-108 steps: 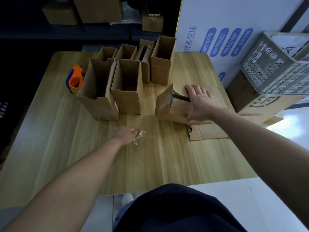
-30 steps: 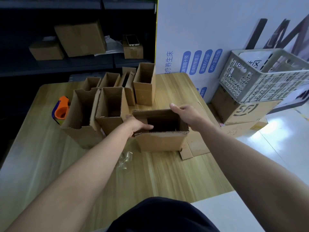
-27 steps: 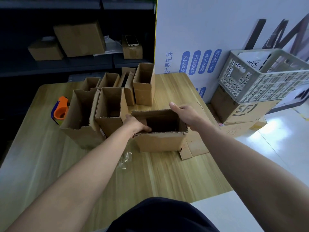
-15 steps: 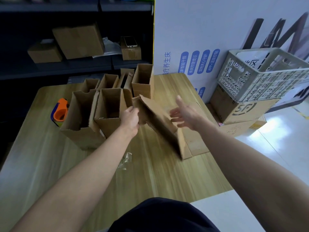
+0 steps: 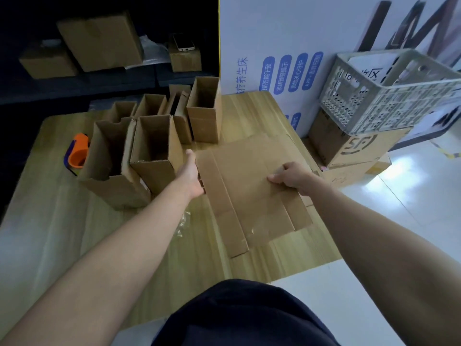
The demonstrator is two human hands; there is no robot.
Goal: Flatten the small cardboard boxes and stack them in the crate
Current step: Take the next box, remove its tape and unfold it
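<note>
The worktop (image 5: 104,245) fills the lower left; the crate (image 5: 389,96) sits tilted at upper right. Mid-frame, the flattened box (image 5: 249,186) lies flat over the worktop beside upright boxes (image 5: 154,151). The left hand (image 5: 193,174) grips its left edge; the right hand (image 5: 290,176) — fingers curled, seemingly pinching — holds its right side. Lifted loosely, the flaps could swing down and snag the crate's rim.

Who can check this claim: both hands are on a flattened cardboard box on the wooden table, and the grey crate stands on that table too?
Wrong: the head view shows the grey crate resting on a printed carton beside the table, not on it. The left hand and right hand are on the flattened box.
</note>
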